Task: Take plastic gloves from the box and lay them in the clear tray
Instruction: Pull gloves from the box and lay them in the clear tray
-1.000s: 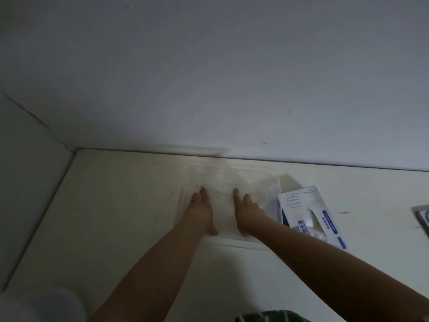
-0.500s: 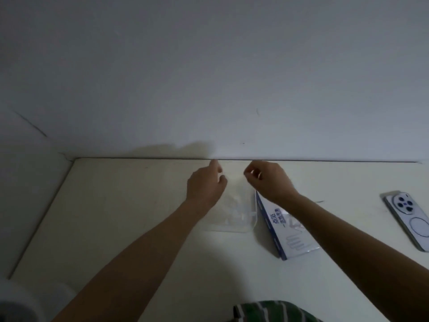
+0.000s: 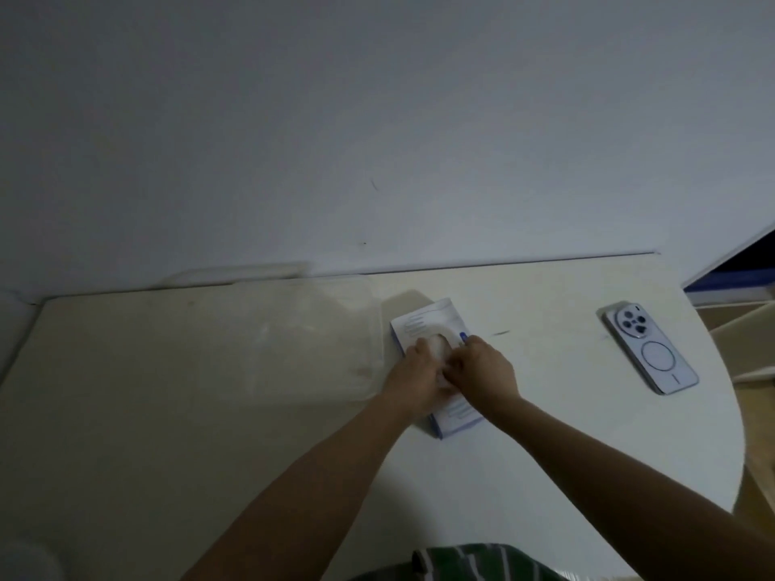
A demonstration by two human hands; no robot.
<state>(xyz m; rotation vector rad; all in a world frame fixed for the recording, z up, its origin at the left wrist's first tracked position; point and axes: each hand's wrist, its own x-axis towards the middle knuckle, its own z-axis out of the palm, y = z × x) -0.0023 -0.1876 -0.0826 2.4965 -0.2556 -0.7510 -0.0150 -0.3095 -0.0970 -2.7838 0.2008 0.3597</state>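
Plastic gloves [image 3: 438, 345] first, since that's the job: they show as a pale crumpled tuft poking out of the box opening, not in the tray yet. Going big to small, the cream counter [image 3: 167, 454] fills the lower half of my feed and runs back to a plain wall. The clear tray [image 3: 377, 325] sits at the back with its long side along that wall; it's so see-through I can't say what's in it. Just beside its right wall lies the glove box [image 3: 432, 322], flat, with its long axis running away from me and slightly skewed. A phone [image 3: 650, 350] lies face down well off to the right. Both forearms reach forward and converge over the box. The left hand [image 3: 419, 371] and right hand [image 3: 482, 366] are knuckles-up with fingers curled in on the tuft, pinching it between them, though blur hides the fingertips. So the tray is directly left of the hands, the left hand is the nearer one, and I'd guess the carry is a short sideways hop over that rim.
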